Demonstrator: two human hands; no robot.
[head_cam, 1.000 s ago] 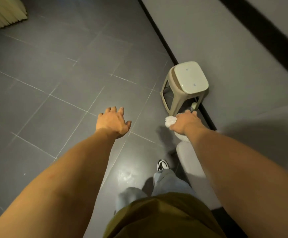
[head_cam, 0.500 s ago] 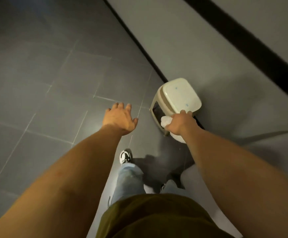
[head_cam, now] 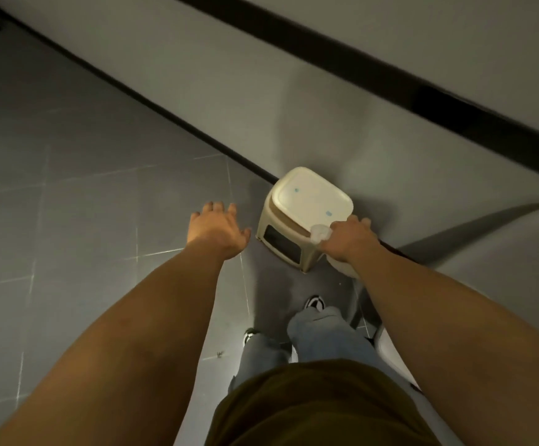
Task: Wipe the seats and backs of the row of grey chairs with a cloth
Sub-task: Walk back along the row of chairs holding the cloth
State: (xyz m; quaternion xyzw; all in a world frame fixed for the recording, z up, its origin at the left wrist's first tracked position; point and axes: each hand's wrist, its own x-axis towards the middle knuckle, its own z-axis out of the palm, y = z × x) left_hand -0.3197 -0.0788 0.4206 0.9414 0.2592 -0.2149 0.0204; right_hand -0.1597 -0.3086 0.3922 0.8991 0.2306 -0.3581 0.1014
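My right hand [head_cam: 345,238] is closed around a small white cloth [head_cam: 320,232], whose crumpled end sticks out on the thumb side. It hovers at the near right corner of a beige plastic stool [head_cam: 306,201] that stands against the wall. My left hand [head_cam: 216,230] is stretched out over the floor to the left of the stool, fingers apart, holding nothing. A pale grey chair seat [head_cam: 393,352] shows partly under my right forearm at the lower right; most of it is hidden.
Dark grey floor tiles [head_cam: 84,220] spread to the left. A grey wall [head_cam: 261,91] with a black skirting line and a black band runs diagonally behind the stool. My legs and shoes [head_cam: 314,303] stand just in front of the stool.
The view has swung right and toward the wall. The stool now sits closer and more central, and my right hand with the cloth has come up to its near corner. My feet have stepped forward.
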